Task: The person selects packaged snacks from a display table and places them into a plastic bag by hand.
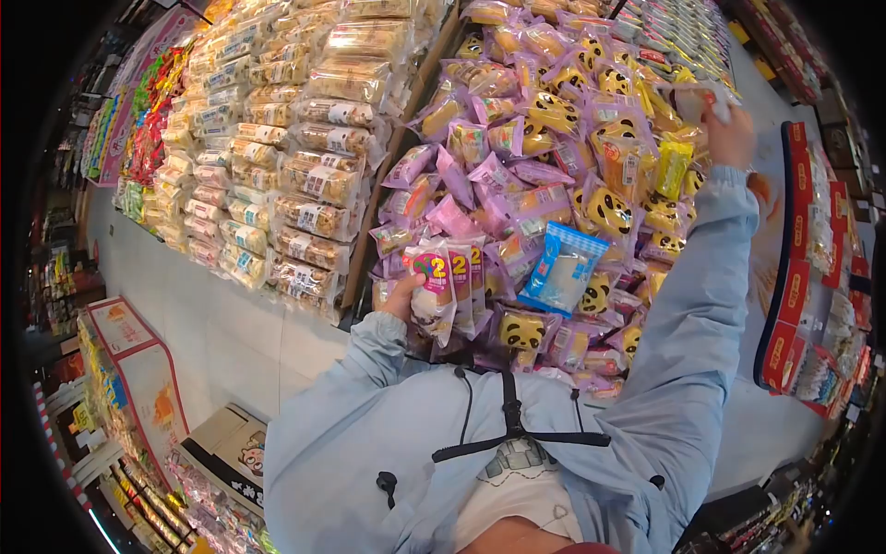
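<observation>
My left hand point(399, 300) is closed on clear snack packets point(432, 286) marked with a large "2", thumb across the front one; similar packets stand close behind it. My right hand point(729, 137) reaches to the far right side of the pile, its fingers closed on the end of a clear plastic packet point(685, 100) whose contents I cannot make out. A yellow packet point(675, 169) lies just below that hand. Between my arms are panda-face buns point(610, 210) in purple-edged wrappers and a blue-and-white packet point(563, 270) lying on top of them.
Rows of long wrapped bread rolls point(320, 180) fill the left part of the display, behind a brown divider point(395, 175). At the right stands a red-edged shelf point(784, 323) of packaged goods. A cardboard box point(217, 452) is at the lower left, near another snack display point(138, 369).
</observation>
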Available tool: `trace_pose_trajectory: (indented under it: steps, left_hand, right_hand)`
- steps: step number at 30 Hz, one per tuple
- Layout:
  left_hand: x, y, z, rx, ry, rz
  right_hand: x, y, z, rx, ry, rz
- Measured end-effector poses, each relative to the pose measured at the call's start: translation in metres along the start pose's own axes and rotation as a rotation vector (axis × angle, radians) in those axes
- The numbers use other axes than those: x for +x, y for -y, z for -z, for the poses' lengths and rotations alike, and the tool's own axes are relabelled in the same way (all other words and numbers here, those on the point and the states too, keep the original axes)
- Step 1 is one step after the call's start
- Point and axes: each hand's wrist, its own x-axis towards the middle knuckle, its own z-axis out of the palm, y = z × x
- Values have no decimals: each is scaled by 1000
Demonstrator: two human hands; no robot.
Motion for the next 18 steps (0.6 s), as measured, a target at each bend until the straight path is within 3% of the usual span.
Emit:
trace_pose_trajectory:
  steps: [2, 4, 5, 7, 8, 9, 11, 14, 17, 18]
  left_hand:
    - [-2, 2, 7, -64, -24, -44]
    - [13, 15, 38, -193, 6, -113]
    - [9, 12, 25, -127, -88, -301]
    - [6, 2, 28, -196, 25, -298]
    - [-1, -7, 17, -225, 15, -326]
    - [0, -13, 18, -176, 25, -358]
    - [-13, -29, 3, -207, 68, -262]
    - [-7, -21, -20, -133, -45, -424]
    - [-7, -10, -55, 11, -246, -660]
    - [-3, -5, -57, 297, -425, -699]
  right_hand:
    - [-25, 12, 24, 193, -202, -34]
    - [-94, 73, 51, 369, -75, -584]
    - [-129, 95, 51, 682, -81, -526]
    - [-196, 114, 17, 864, 252, -676]
    - [-215, 155, 38, 604, 462, -630]
    - [-262, 153, -13, 885, 359, -661]
    - [-281, 187, -3, 784, 545, -676]
    - [-282, 197, -10, 511, 728, -338]
    - [-242, 185, -13, 14, 747, 240]
    - [-214, 191, -8, 96, 692, 166]
